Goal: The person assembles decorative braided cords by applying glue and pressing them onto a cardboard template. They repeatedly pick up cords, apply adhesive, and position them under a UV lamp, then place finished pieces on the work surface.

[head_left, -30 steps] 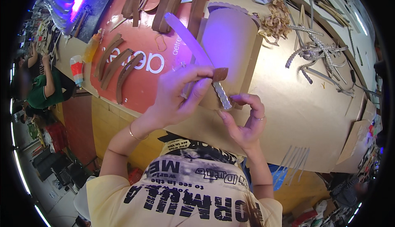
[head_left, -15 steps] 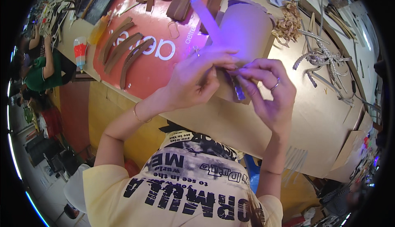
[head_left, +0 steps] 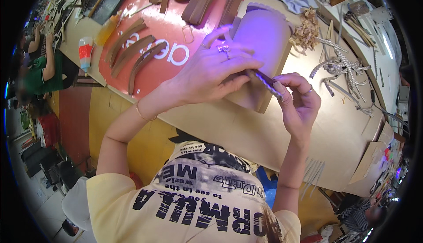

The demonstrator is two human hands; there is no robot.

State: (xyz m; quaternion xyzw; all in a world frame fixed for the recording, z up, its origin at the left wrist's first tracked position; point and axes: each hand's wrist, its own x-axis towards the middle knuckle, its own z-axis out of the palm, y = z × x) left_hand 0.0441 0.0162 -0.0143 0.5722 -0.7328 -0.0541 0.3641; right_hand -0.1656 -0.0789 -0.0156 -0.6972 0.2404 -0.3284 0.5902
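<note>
Between my two hands runs a narrow dark brown strip (head_left: 267, 83), slanting down to the right, with a pale edge lit violet. My left hand (head_left: 218, 71) pinches its upper left end between thumb and fingers; a ring shows on this hand, and the strip's end there is hidden. With thumb and fingertips my right hand (head_left: 300, 100) grips the lower right end. Just behind and under the strip lies a tan panel (head_left: 262, 36) with a scalloped far edge, under violet light.
Curved brown strips (head_left: 145, 62) lie on a red board (head_left: 165, 75) at the left, near a red-and-white bottle (head_left: 85, 53). More brown strips (head_left: 198, 0) are at the back. Right of the panel are a dried, crumpled bundle (head_left: 306, 31) and braided cords (head_left: 341, 64). People work at far left.
My hands have moved apart, the right one slightly rightward and down. The strip, which hung from my fingertips, now spans between them. A violet-lit length above my left hand no longer shows.
</note>
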